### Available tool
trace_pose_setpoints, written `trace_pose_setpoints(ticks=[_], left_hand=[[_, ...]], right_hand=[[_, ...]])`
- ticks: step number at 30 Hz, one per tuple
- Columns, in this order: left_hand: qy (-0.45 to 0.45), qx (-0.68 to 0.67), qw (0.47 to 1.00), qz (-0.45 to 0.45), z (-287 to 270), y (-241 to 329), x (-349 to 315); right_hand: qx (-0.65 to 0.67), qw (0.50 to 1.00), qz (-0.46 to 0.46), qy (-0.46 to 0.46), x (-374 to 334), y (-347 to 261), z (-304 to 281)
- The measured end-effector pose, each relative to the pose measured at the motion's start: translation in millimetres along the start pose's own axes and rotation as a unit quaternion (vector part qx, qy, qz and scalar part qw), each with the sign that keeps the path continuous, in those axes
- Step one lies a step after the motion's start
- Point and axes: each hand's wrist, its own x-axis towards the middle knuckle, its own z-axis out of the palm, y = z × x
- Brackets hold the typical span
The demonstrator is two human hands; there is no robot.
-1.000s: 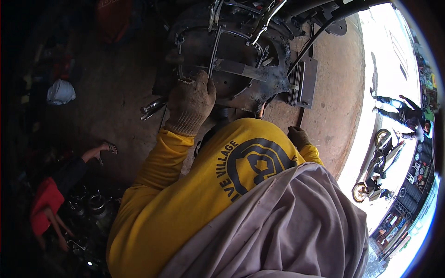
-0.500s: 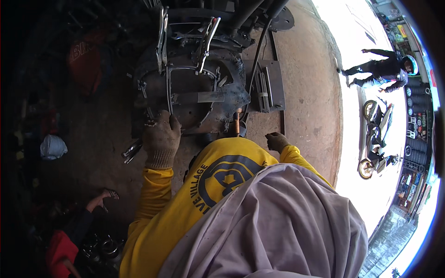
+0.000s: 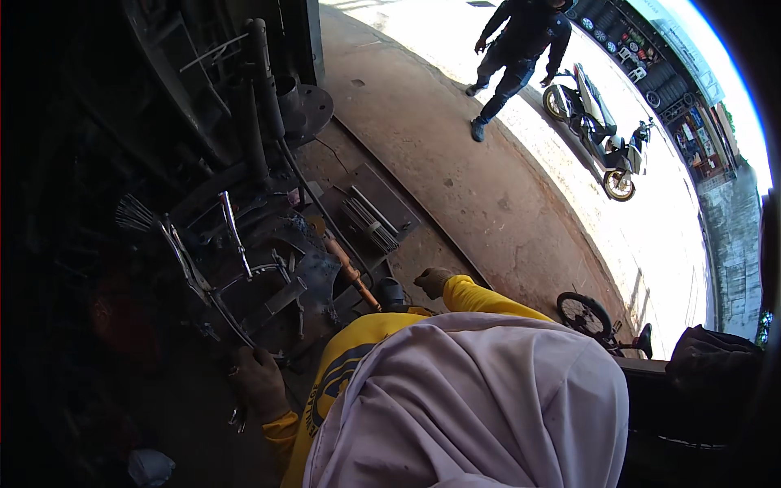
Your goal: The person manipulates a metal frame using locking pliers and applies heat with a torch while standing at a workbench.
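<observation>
My gloved left hand [image 3: 260, 385] is closed at the near end of a curved metal rod [image 3: 232, 321], part of a bent metal frame lying on the dark worktable [image 3: 321, 276]. Shiny chrome handles [image 3: 234, 232] stand up at the far side of that frame. A small chrome piece [image 3: 237, 419] shows beside the left hand; whether the hand touches it I cannot tell. My gloved right hand [image 3: 434, 281] hovers right of the table with fingers curled together; what they hold, if anything, is hidden. Between the hands lies an orange-brown handle [image 3: 351, 270].
A bundle of thin rods [image 3: 371, 221] lies on a metal plate [image 3: 390, 195] beyond the right hand. A black cable [image 3: 309, 191] runs past the table. A person [image 3: 521, 53] walks outside near a parked motorbike [image 3: 598, 130]. A small wheel [image 3: 584, 315] stands at the right.
The view has swung to the right, so the table sits further left and the walking person appears larger. My left hand stays at the rod; my right hand remains curled beside the table.
</observation>
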Motion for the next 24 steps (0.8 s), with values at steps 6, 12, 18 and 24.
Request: trace_pose_setpoints(ticks=[6,12,18,24], left_hand=[[0.025,0.05,0.998,0.018,1,0,-4],[0.002,-0.061,0.993,-0.104,-1,4,1],[0.033,-0.059,0.996,-0.062,-9,11,8],[0.006,-0.086,0.99,-0.109,-7,7,0]], right_hand=[[-0.052,0.998,0.011,-0.015,-7,17,7],[0.029,0.999,-0.008,-0.013,8,38,18],[0.027,1.0,-0.003,-0.004,17,49,26],[0.045,0.999,0.011,-0.008,-4,29,24]])
